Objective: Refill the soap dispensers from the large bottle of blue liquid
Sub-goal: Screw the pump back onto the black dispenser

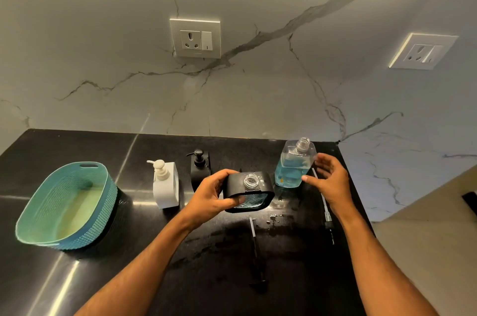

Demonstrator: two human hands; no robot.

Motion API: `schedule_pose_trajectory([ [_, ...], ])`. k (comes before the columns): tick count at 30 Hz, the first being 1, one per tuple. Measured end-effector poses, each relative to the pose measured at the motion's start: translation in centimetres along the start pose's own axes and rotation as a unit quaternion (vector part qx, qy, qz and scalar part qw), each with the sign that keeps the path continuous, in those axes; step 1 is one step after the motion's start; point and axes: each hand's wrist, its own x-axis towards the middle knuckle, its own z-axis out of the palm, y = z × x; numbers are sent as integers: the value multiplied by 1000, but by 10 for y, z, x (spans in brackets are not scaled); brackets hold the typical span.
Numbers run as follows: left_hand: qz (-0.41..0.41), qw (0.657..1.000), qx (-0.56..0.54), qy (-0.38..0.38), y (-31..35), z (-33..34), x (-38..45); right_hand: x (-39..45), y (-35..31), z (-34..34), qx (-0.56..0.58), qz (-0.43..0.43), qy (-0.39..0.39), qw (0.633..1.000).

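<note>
Basket [64, 204]: a teal woven basket stands at the left of the black desk [154, 277].
White dispenser [166, 184]: upright, pump on, to the right of the basket.
Black dispenser behind [200, 164]: upright, pump on, near the wall.
Left hand [210, 197]: its grip is curled around the open black dispenser [249, 193]; fingers on the top edge, thumb on the front. The neck has no pump, and blue liquid shows inside the lower part.
Pump on desk [255, 251]: one removed pump lies in front, with drops and a wet patch beside it.
Large bottle [294, 163]: uncapped, about half full of blue liquid, standing just right of the held dispenser.
Right hand [329, 176]: fingers spread and open, fingertips at the bottle's side, nothing grasped yet.
Risk: the necks are narrow, so I think a fast tilt can spill, and the wet desk can make the bottle slip.
</note>
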Motion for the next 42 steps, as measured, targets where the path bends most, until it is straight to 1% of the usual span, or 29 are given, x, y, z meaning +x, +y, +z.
schedule_pose_trajectory([
  [3,1,1000,-4,2,-3,-2,-8,-31,0,10,-28,8,78,996],
  [5,1,1000,-8,0,-5,-3,-13,-53,0,22,-41,16,91,995],
  [8,2,1000,-16,3,-9,-6,-23,-90,1,49,-76,26,51,995],
  [12,-5,999,-32,-1,-16,-10,-36,-140,1,86,-169,39,-24,985],
  [15,0,1000,-28,-1,-22,-14,-45,-169,0,102,-242,54,-63,967],
  [17,0,1000,-26,-3,-27,-15,-48,-183,1,107,-300,54,-75,950],
  [20,-5,999,-31,-11,-36,-17,-53,-200,1,114,-348,49,-92,932],
  [23,-6,999,-32,-13,-43,-18,-58,-208,-2,119,-354,45,-94,930],
  [26,-7,999,-32,-19,-47,-21,-62,-211,-7,122,-341,52,-80,935],
  [31,-15,999,-29,-29,-52,-24,-64,-213,-20,119,-311,54,-3,949],
  [36,-18,999,-28,-39,-57,-24,-65,-211,-56,108,-269,-1,96,958],
  [39,-20,998,-30,-43,-59,-24,-65,-208,-84,100,-254,-35,118,959],
  [42,-25,998,-30,-47,-61,-24,-65,-207,-110,94,-234,-87,118,961],
])
